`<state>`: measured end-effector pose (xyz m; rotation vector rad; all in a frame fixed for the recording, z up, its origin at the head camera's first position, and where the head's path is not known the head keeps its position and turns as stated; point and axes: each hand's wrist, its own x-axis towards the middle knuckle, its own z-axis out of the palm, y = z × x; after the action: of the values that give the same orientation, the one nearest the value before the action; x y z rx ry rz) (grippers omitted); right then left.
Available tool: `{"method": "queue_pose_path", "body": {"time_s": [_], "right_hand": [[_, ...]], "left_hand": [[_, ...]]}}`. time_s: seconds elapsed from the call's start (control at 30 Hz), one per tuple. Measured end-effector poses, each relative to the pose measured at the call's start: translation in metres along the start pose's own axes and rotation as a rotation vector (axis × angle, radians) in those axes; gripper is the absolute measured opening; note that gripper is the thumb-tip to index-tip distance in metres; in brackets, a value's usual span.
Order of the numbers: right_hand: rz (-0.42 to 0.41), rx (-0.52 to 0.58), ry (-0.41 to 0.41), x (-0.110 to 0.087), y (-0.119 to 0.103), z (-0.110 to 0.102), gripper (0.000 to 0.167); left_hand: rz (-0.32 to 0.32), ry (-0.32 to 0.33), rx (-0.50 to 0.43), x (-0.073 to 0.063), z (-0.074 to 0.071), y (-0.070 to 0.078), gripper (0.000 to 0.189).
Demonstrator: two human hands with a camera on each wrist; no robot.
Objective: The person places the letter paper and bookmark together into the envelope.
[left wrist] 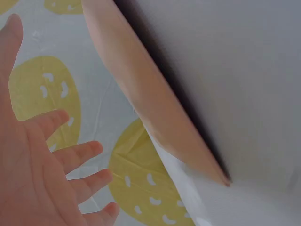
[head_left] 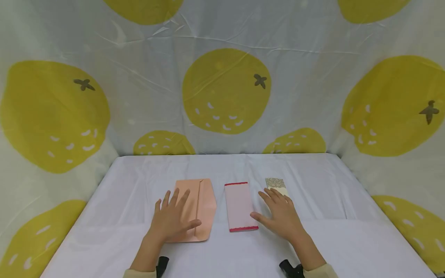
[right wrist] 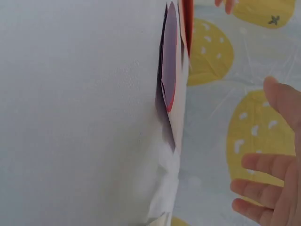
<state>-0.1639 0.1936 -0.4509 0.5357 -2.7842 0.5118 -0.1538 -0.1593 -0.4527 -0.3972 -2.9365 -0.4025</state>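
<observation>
A peach paper envelope (head_left: 206, 206) lies on the white-covered table, its pointed flap unfolded to the right. My left hand (head_left: 169, 221) is over its left part, fingers spread and holding nothing. In the left wrist view that palm (left wrist: 33, 179) is apart from the envelope (left wrist: 141, 89). To the envelope's right is a pale pink folded paper (head_left: 239, 206) with red strips along its top and bottom edges. My right hand (head_left: 281, 217) hovers with spread fingers between this paper and a small card with a glittery top (head_left: 275, 183), covering the card's lower part.
A white cloth (head_left: 313, 181) covers the table. Hangings printed with big yellow fruit (head_left: 226, 92) enclose its back and both sides. A black wrist camera (head_left: 162, 266) sits by the left wrist, another (head_left: 291, 269) by the right.
</observation>
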Motion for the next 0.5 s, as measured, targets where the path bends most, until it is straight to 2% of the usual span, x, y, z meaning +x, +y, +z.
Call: {"method": "queue_pose_path", "body": {"time_s": [0.13,0.27,0.37,0.5], "right_hand": [[-0.047,0.018,0.028,0.002,-0.004,0.006,0.063],[-0.069,0.056,0.051,0.004,-0.009,0.013,0.058],[-0.059,0.085,0.048,0.008,-0.013,0.018,0.053],[-0.033,0.108,0.016,0.017,-0.023,0.024,0.045]], "left_hand": [[0.005,-0.027,-0.006,0.002,0.003,0.000,0.099],[0.021,-0.016,-0.016,0.002,0.004,0.001,0.097],[0.030,0.000,-0.009,0.003,0.003,0.003,0.093],[0.011,-0.012,0.019,0.006,0.002,0.009,0.086]]}}
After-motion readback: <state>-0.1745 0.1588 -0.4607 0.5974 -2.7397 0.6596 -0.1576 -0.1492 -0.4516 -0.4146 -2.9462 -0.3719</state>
